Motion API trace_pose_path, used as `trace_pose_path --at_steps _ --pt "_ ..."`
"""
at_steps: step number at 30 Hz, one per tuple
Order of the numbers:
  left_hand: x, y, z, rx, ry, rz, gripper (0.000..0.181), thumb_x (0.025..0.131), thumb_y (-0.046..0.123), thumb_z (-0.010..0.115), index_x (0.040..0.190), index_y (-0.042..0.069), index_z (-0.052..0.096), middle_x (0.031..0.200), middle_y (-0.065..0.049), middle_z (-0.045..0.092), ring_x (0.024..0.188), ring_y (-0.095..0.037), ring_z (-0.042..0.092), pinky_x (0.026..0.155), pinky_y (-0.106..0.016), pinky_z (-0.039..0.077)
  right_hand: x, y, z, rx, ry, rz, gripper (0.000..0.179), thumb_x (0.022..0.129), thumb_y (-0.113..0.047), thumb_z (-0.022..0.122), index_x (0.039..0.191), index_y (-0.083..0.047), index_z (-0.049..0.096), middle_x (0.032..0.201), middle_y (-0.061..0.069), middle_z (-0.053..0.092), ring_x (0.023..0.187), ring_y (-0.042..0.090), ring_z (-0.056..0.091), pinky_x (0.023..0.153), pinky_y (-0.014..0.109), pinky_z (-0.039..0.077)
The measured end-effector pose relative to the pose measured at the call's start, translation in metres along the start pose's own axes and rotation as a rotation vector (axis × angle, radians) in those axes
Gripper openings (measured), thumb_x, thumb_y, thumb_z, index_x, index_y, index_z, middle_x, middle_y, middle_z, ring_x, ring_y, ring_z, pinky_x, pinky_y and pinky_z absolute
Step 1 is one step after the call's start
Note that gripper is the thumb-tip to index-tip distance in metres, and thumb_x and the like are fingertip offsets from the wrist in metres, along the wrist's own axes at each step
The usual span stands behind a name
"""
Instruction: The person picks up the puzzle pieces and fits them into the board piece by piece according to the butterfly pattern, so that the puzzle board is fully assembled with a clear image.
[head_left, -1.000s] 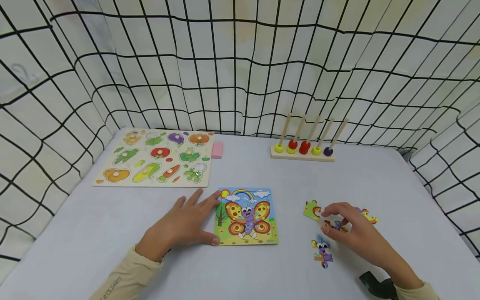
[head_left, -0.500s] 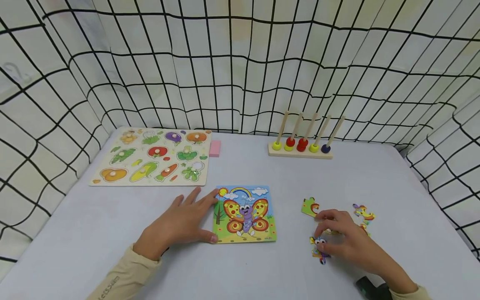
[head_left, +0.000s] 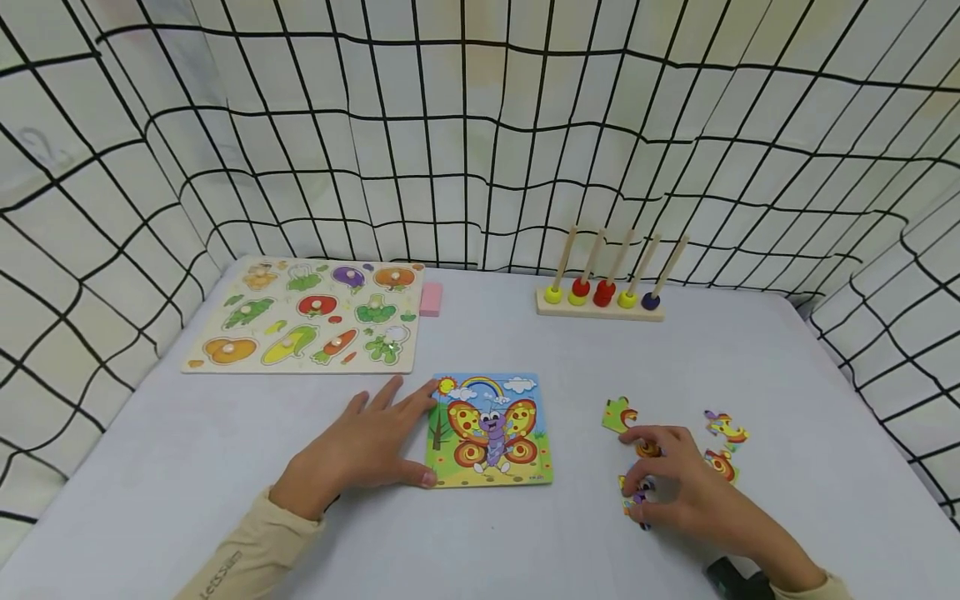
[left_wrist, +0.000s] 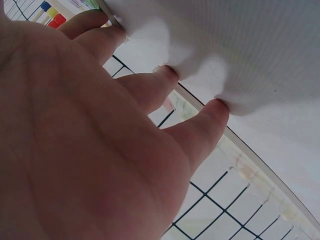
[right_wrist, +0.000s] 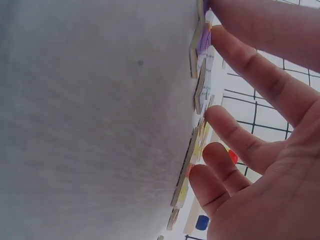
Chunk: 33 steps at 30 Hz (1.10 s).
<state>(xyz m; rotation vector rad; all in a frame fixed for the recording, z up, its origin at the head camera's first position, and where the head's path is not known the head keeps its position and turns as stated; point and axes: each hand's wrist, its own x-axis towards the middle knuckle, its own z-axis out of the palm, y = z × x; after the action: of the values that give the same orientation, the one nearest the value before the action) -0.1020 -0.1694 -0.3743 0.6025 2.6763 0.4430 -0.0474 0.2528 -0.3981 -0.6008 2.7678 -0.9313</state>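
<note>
A square butterfly puzzle [head_left: 491,429] lies in the middle of the table. My left hand [head_left: 352,450] rests spread at its left side, thumb and fingertips touching the edge; in the left wrist view the left hand [left_wrist: 100,140] has spread fingers. To the right, my right hand [head_left: 686,487] bends over a purple puzzle piece [head_left: 643,492], thumb and index finger pinching it on the table. In the right wrist view both fingertips meet this purple piece [right_wrist: 204,40]. An orange-swirl piece [head_left: 648,448] lies partly under the other fingers. A green piece [head_left: 618,414] is just beyond.
Two more loose pieces, a yellow one [head_left: 726,427] and an orange one [head_left: 722,465], lie right of the hand. A vegetable peg board [head_left: 300,312], a pink block [head_left: 431,298] and a bead-peg counter [head_left: 600,307] stand farther back. Black netting [head_left: 465,117] surrounds the table.
My right hand has moved left and toward me, from over the orange-swirl piece to the purple piece, uncovering pieces at the right. The left hand stays at the puzzle's edge.
</note>
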Motion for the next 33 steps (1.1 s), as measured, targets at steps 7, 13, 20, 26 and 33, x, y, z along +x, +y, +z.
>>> trace_pose_path --at_steps 7,13,20,26,33 --pt "0.0003 0.0009 -0.0001 0.004 0.001 -0.004 0.108 0.080 0.057 0.090 0.164 0.012 0.041 0.172 -0.009 0.035 0.161 -0.047 0.014 0.122 -0.076 0.015 -0.0001 -0.0023 0.0022 -0.042 0.009 -0.045 0.037 0.084 -0.017 0.093 0.086 -0.045 0.068 0.142 -0.005 0.056 0.135 0.025 0.035 0.102 0.044 0.051" --pt "-0.0001 0.0013 0.0001 0.007 0.000 -0.006 0.107 0.080 0.056 0.091 0.164 0.012 0.042 0.173 -0.009 0.033 0.160 -0.047 0.015 0.121 -0.076 0.016 -0.0021 -0.0016 0.0052 -0.072 0.027 -0.112 0.038 0.085 -0.014 0.092 0.087 -0.041 0.065 0.141 -0.004 0.055 0.133 0.024 0.035 0.102 0.033 0.046" --pt "-0.0008 0.0017 0.0000 -0.003 0.004 -0.001 0.104 0.080 0.056 0.091 0.162 0.012 0.044 0.174 -0.009 0.032 0.160 -0.047 0.014 0.122 -0.076 0.015 -0.0029 -0.0033 0.0052 -0.079 0.008 -0.121 0.033 0.089 -0.017 0.090 0.089 -0.037 0.065 0.137 -0.005 0.053 0.129 0.022 0.035 0.101 0.031 0.046" --pt "-0.0012 0.0017 -0.0003 -0.004 0.004 -0.002 0.103 0.081 0.056 0.090 0.162 0.012 0.045 0.174 -0.009 0.032 0.160 -0.047 0.014 0.122 -0.075 0.015 -0.0015 -0.0011 0.0042 -0.068 -0.011 -0.172 0.029 0.090 -0.017 0.089 0.092 -0.034 0.066 0.126 -0.008 0.054 0.120 0.018 0.038 0.095 0.030 0.047" --pt "-0.0017 0.0030 -0.0014 0.000 0.004 -0.002 0.101 0.081 0.056 0.090 0.161 0.011 0.046 0.174 -0.009 0.032 0.160 -0.048 0.015 0.122 -0.075 0.015 -0.0012 -0.0037 0.0027 -0.033 -0.042 -0.159 0.029 0.091 -0.014 0.088 0.095 -0.032 0.066 0.122 -0.009 0.054 0.116 0.014 0.047 0.091 0.026 0.051"
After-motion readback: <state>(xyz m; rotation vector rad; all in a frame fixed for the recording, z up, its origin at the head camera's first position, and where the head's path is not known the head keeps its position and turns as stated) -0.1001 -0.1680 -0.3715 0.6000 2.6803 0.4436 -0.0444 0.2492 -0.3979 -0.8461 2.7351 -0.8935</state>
